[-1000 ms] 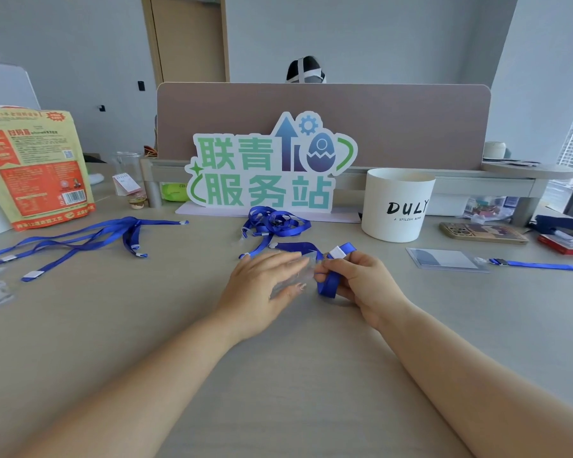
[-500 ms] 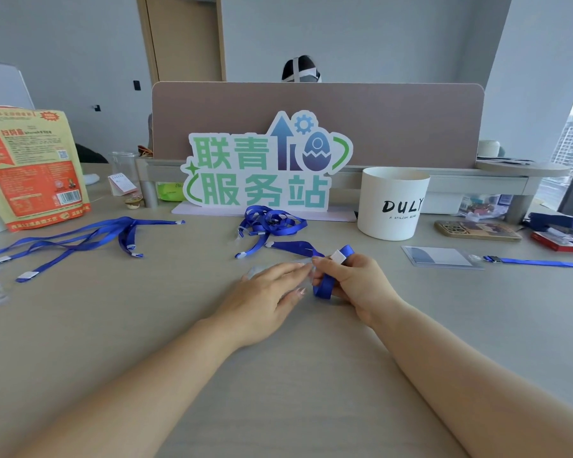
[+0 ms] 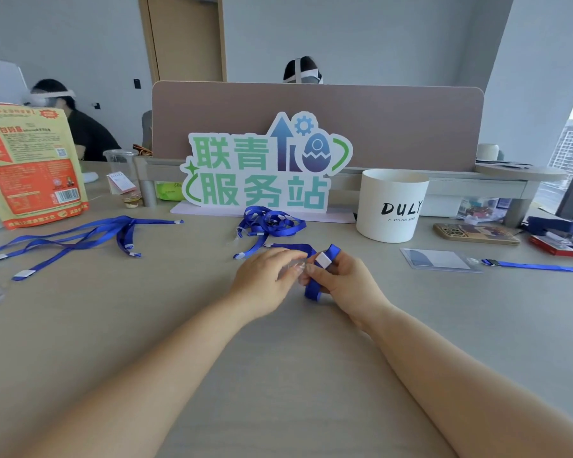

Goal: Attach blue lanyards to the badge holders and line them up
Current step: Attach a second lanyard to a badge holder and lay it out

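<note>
At the table's centre my right hand (image 3: 343, 282) pinches the end of a blue lanyard (image 3: 313, 287), its white clip showing above my fingers. My left hand (image 3: 265, 279) holds a clear badge holder (image 3: 293, 267) against that clip; the holder is mostly hidden by my fingers. A tangled pile of blue lanyards (image 3: 272, 223) lies just behind my hands. More blue lanyards (image 3: 73, 238) are spread out at the left. At the right lies a finished badge holder (image 3: 439, 258) with a blue lanyard attached (image 3: 540, 266).
A green and blue sign (image 3: 265, 170) stands at the back before a desk divider (image 3: 315, 120). A white DULY cup (image 3: 391, 204), a phone (image 3: 473, 233) and a stapler (image 3: 553, 226) sit to the right. An orange snack bag (image 3: 30, 163) stands at the left. Two people sit beyond.
The view has tilted up slightly, showing a seated person at the left. My hands stay together at the centre, the left fingers curled more around the holder.
</note>
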The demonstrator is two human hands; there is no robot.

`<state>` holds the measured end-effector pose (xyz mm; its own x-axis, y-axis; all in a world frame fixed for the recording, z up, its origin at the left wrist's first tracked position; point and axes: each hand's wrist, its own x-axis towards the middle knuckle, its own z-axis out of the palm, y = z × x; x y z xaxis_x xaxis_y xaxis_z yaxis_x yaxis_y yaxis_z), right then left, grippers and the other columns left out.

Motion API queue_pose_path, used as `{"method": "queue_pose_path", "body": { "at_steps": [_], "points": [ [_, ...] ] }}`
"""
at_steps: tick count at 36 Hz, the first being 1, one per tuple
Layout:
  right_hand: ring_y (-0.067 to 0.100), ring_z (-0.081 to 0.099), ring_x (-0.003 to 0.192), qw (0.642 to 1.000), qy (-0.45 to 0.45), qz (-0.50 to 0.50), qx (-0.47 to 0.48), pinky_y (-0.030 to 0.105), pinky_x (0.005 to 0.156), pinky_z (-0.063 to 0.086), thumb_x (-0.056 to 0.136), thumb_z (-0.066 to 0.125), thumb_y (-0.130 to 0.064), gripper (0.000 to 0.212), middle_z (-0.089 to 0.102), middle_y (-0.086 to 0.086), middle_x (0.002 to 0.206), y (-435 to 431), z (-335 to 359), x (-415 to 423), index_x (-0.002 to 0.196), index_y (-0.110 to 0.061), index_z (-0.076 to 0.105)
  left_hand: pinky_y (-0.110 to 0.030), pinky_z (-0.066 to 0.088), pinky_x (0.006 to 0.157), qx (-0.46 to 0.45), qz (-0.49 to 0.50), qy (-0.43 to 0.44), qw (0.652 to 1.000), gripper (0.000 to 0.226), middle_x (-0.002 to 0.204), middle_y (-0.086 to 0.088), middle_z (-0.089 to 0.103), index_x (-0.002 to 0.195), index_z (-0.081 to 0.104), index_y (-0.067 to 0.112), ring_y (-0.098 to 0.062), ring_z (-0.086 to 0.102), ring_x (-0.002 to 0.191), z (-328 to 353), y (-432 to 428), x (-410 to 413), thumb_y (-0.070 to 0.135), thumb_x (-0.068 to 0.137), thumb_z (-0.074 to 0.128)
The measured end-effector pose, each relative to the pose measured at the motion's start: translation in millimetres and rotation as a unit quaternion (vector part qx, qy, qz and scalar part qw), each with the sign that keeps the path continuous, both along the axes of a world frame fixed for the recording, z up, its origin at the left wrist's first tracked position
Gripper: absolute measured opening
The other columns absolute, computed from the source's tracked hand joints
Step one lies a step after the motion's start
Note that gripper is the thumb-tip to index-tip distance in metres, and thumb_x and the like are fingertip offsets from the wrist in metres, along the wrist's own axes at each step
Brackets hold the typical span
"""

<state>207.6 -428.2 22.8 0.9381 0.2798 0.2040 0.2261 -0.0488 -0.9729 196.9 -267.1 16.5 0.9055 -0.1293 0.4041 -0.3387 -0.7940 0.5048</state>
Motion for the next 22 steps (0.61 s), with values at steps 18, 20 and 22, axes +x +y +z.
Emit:
{"method": "queue_pose_path", "body": {
  "at_steps": [18, 20, 22],
  "points": [
    [0.024, 0.068, 0.082, 0.999, 0.031, 0.004, -0.014, 0.037, 0.089, 0.055, 0.084, 0.066, -0.002, 0.011, 0.072, 0.011, 0.082, -1, -3, -1, 0.079, -0.01, 0.07, -0.034, 0.032, 0.106, 0.059, 0.034, 0.057, 0.996, 0.024, 0.118, 0.009, 0.044, 0.116, 0.059, 0.045, -0.012, 0.042, 0.119, -4, 11, -11, 0.042, 0.094, 0.049],
    [0.024, 0.069, 0.082, 0.999, 0.028, 0.006, -0.016, 0.036, 0.089, 0.055, 0.084, 0.066, -0.001, 0.011, 0.072, 0.014, 0.084, -1, -4, -1, 0.08, -0.01, 0.07, -0.032, 0.029, 0.107, 0.067, 0.034, 0.054, 0.996, 0.024, 0.118, 0.009, 0.044, 0.115, 0.059, 0.045, -0.011, 0.039, 0.119, -2, 12, -12, 0.043, 0.094, 0.049],
    [0.025, 0.069, 0.084, 0.999, 0.03, 0.009, -0.02, 0.035, 0.089, 0.055, 0.083, 0.067, -0.001, 0.008, 0.072, 0.017, 0.088, 0, -4, -2, 0.083, -0.008, 0.071, -0.032, 0.028, 0.107, 0.074, 0.033, 0.046, 0.996, 0.023, 0.117, 0.01, 0.043, 0.114, 0.059, 0.045, -0.01, 0.039, 0.119, -1, 13, -14, 0.042, 0.094, 0.049]
  ]
}}
